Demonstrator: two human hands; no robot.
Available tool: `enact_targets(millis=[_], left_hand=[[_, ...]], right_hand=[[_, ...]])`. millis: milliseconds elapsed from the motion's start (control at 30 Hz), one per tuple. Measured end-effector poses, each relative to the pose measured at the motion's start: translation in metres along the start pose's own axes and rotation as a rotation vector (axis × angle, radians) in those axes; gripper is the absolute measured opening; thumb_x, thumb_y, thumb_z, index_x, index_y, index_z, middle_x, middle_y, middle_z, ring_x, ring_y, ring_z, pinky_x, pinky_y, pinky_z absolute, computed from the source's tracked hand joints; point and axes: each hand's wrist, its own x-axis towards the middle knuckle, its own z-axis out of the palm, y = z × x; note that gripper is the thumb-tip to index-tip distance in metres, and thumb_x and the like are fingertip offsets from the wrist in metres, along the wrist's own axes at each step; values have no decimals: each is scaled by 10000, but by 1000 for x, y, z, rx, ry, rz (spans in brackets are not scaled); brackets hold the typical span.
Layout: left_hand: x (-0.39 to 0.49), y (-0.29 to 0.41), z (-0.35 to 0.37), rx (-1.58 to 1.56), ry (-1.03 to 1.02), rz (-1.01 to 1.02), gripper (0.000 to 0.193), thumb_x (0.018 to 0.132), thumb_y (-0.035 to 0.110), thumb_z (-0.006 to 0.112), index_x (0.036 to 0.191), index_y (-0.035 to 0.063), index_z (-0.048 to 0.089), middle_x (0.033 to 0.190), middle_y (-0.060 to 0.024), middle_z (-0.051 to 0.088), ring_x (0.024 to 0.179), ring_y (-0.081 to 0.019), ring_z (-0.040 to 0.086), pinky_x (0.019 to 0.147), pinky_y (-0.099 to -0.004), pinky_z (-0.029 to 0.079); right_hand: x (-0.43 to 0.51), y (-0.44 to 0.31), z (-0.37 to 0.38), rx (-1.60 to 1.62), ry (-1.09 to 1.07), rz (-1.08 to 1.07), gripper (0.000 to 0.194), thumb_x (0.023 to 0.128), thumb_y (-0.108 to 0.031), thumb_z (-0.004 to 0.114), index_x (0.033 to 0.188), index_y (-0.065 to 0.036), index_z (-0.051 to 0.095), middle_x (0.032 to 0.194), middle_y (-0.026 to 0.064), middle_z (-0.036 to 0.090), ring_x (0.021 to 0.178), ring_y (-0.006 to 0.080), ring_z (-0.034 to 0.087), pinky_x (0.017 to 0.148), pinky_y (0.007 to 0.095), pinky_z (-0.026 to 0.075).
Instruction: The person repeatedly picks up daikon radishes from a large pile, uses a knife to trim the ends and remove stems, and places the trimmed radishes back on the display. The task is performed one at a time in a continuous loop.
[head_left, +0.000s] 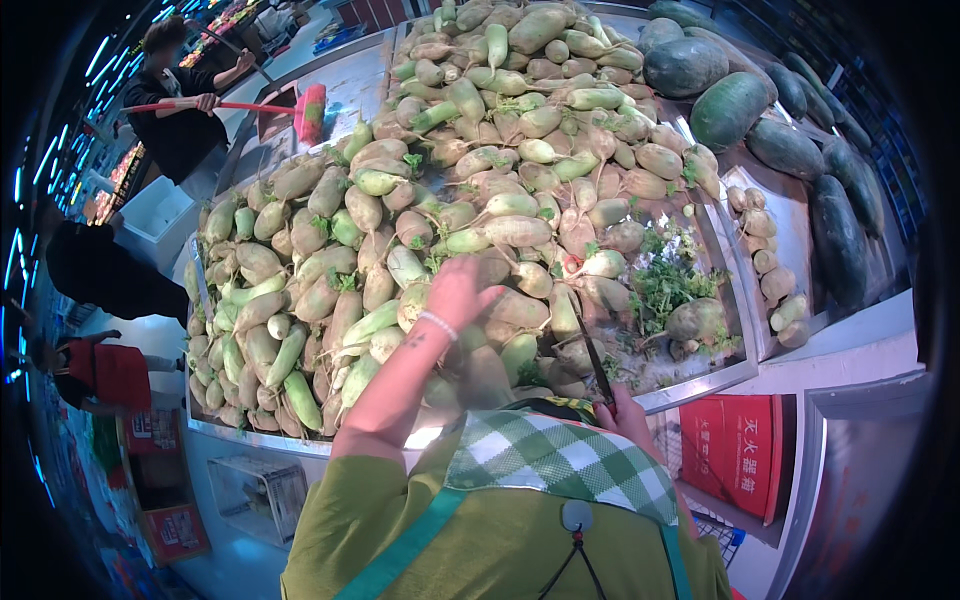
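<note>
A large heap of green radishes (517, 231), many muddy, fills the metal-edged display before me. My left hand (459, 289) reaches over the middle of the heap, its fingertips partly hidden against the radishes, so whether it grips one cannot be told. In my right hand (622, 411), close to my body at the front edge, is a long dark-bladed knife (594, 356), pointing away from me over the radishes. To the right of the blade lie cut leafy tops (667, 281) and a large muddy radish (695, 319).
Dark green winter melons (729, 111) and smaller roots (778, 283) lie at the right. A person (176, 97) at the far left holds a red-handled broom (310, 114); two more people stand nearer. A plastic crate (259, 499) sits on the floor, a red fire-extinguisher box (727, 454) at lower right.
</note>
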Motion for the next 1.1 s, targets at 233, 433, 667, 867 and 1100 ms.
enact_targets(millis=[233, 433, 667, 867, 1100], left_hand=[[37, -2, 25, 21, -296, -144, 705, 683, 340, 740, 1269, 38, 489, 1080, -207, 614, 1027, -346, 588, 920, -414, 459], [-16, 2, -7, -1325, -210, -489, 644, 768, 201, 726, 1309, -19, 456, 1151, -95, 606, 1007, -173, 599, 862, -295, 484], [-69, 47, -39, -1572, -94, -341, 682, 755, 88, 737, 1355, 15, 420, 1205, -91, 567, 1047, -165, 574, 901, -300, 465], [-81, 72, -48, -1184, -107, -97, 737, 697, 78, 773, 1349, 22, 434, 1222, -65, 564, 1090, -128, 536, 946, -285, 427], [-69, 104, -31, -1081, -193, 16, 754, 680, 109, 794, 1340, 13, 443, 1210, -83, 569, 1089, -145, 542, 951, -291, 430]], right_hand=[[-3, -17, -14, -29, 13, -11, 307, 839, -183, 622, 1084, -25, 524, 736, 187, 600, 684, 355, 608, 611, 421, 467], [14, -52, -38, -36, 77, -127, 252, 872, -172, 577, 1069, -22, 527, 788, 196, 590, 726, 371, 594, 635, 431, 458], [38, -105, -38, -104, 240, -502, 274, 867, -193, 603, 1071, -25, 528, 863, 189, 605, 788, 375, 586, 687, 425, 474], [38, -101, -38, -295, 262, -618, 295, 861, -192, 612, 1091, -24, 532, 918, 191, 608, 810, 373, 604, 686, 448, 485], [6, -88, -61, -260, 335, -445, 290, 866, -163, 603, 1098, -13, 518, 935, 222, 605, 821, 398, 597, 706, 447, 487]])
